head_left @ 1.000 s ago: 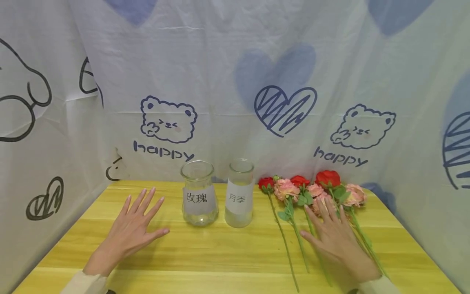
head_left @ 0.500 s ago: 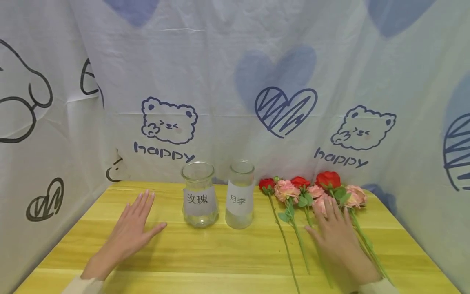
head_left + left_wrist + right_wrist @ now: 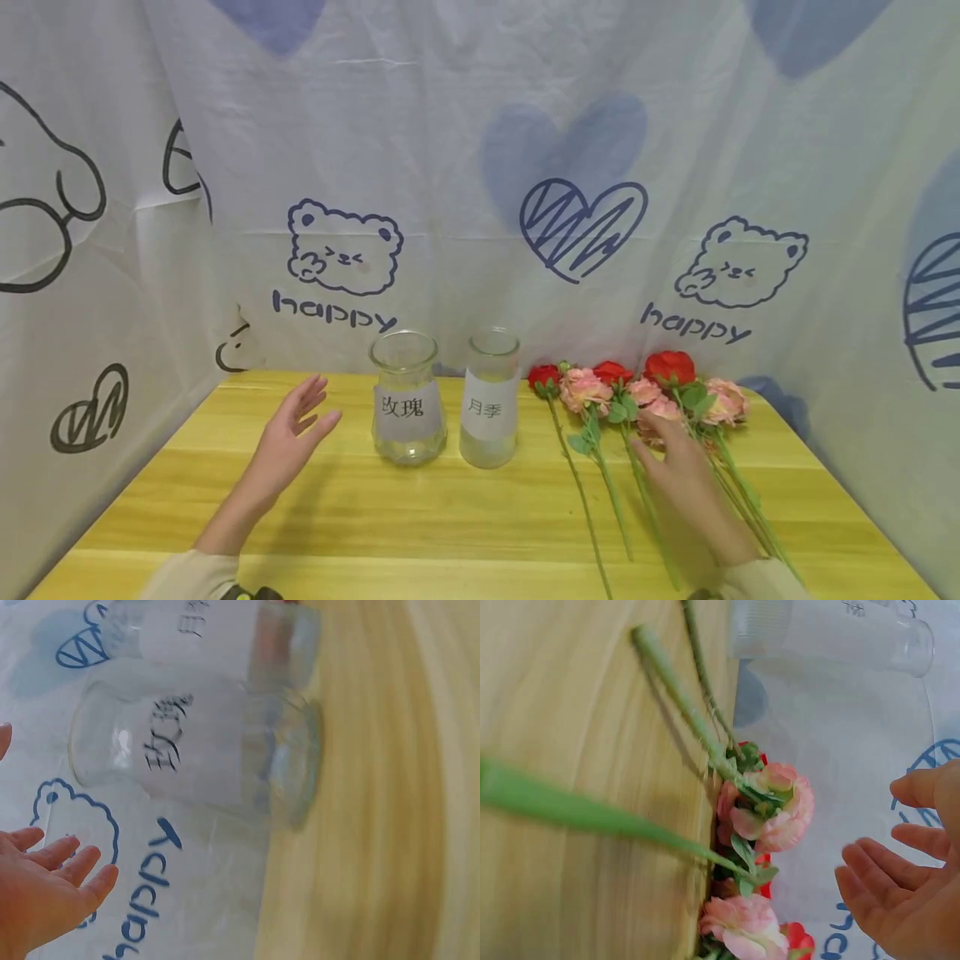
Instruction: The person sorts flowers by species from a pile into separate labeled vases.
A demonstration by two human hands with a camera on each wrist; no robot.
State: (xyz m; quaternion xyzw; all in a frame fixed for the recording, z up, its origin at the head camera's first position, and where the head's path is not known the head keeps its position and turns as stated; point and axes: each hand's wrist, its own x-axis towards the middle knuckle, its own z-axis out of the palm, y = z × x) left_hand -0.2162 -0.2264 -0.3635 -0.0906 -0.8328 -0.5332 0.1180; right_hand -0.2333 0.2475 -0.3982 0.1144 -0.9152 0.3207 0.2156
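Note:
My left hand (image 3: 285, 437) is raised over the table to the left of the wide glass vase (image 3: 408, 446), fingers relaxed and holding nothing. In the left wrist view the hand (image 3: 49, 892) shows at the lower left, apart from that vase. My right hand (image 3: 678, 462) hovers above the flower stems, fingers loosely bent, with nothing in it. Red flowers (image 3: 670, 367) and pink flowers (image 3: 585, 387) lie in a row at the back right, their green stems pointing toward me. Beside the wide vase stands a narrow glass vase (image 3: 489, 450). Both vases carry white paper labels with Chinese characters.
The yellow wood-grain table (image 3: 420, 525) reaches back to a white curtain (image 3: 450, 167) printed with blue hearts and bears. Another white curtain (image 3: 97, 250) closes off the left side. Beige sleeves (image 3: 191, 575) end near the table's front.
Both hands were spread flat, palms down, over the table. They have lifted and turned, palms inward, with fingers now bent. The vases and flowers have stayed in place.

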